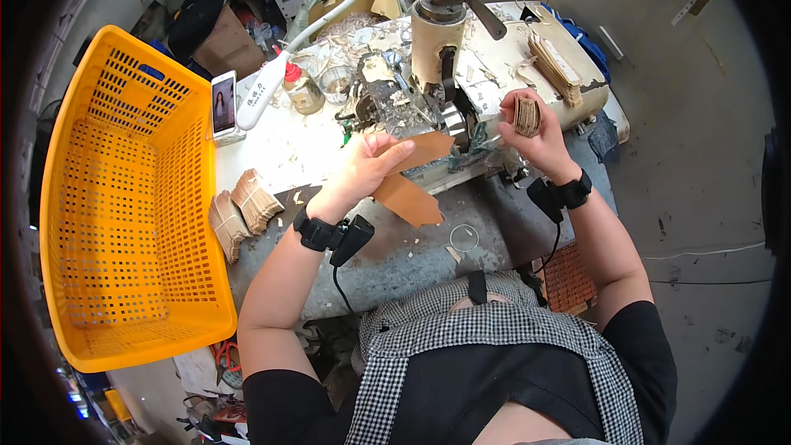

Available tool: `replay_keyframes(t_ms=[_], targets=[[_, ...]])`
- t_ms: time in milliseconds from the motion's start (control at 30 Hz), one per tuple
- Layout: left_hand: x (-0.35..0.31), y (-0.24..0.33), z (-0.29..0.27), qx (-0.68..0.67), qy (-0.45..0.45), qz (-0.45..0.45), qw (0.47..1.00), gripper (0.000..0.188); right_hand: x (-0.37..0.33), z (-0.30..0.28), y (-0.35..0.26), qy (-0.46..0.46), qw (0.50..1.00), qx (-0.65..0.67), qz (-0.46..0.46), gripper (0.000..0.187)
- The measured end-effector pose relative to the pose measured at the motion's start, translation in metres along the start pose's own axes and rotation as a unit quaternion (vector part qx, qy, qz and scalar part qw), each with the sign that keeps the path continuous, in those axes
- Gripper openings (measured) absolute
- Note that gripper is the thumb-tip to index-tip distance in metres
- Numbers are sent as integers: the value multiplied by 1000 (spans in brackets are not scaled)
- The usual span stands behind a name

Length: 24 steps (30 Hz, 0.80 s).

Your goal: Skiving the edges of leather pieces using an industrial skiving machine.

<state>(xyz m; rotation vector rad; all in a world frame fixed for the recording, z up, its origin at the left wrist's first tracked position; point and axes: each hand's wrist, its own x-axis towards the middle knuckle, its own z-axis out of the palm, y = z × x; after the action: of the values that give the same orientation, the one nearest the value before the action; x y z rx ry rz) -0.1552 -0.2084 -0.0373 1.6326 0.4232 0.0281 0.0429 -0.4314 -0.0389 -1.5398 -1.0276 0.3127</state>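
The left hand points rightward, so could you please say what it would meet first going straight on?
Beyond the upper brown strip it holds, the left hand would probably first meet the machine's shiny metal part, though depth is unclear.

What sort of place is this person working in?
Probably a small workshop for cutting or trimming leather-like material: there's a scrap-strewn machine, flat brown pieces in the person's left hand, and layered bundles beside a yellow crate.

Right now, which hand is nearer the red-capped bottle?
Left. The left hand is below and right of the red-capped bottle in view; the right hand is farther right, past the machine.
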Motion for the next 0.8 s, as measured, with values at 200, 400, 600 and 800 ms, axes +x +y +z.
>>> replay_keyframes(t_ms=[200, 400, 600, 800], targets=[[2, -6, -6, -7, 2, -4, 1000, 24, 1, -3, -5, -38, 998, -45, -20, 36], [9, 5, 1, 40, 36, -19, 998, 26, 14, 4, -11, -97, 975, -145, -136, 38], [6, 21, 3, -33, -29, -20, 999, 22, 26, 5, -19, -182, 923, -296, -166, 48], [-1, 10, -11, -116, -55, 7, 992, 15, 15, -1, -13, -100, 969, -210, -86, 53]])
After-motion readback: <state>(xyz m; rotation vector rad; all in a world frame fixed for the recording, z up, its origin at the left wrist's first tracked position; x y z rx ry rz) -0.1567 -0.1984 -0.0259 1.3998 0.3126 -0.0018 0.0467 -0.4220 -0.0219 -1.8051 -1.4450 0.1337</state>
